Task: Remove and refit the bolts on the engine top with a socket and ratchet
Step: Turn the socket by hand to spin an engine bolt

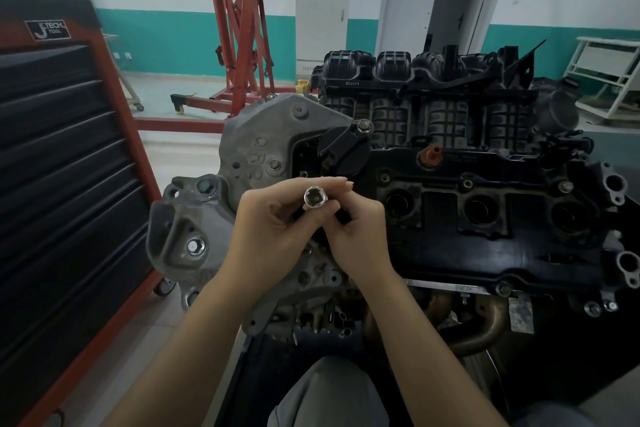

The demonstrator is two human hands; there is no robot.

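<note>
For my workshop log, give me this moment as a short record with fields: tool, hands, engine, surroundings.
tool: chrome socket, open end facing the camera
left hand: pinches the socket
right hand: grips something dark behind the socket, mostly hidden
engine: black top cover, oil filler cap on
surroundings: tool cabinet left, red engine crane behind

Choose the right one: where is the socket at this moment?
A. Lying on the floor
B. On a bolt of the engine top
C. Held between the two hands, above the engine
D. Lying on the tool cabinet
C: the socket sits between the fingers of the left hand and the right hand, open end toward the camera, above the engine and on no bolt.
</note>
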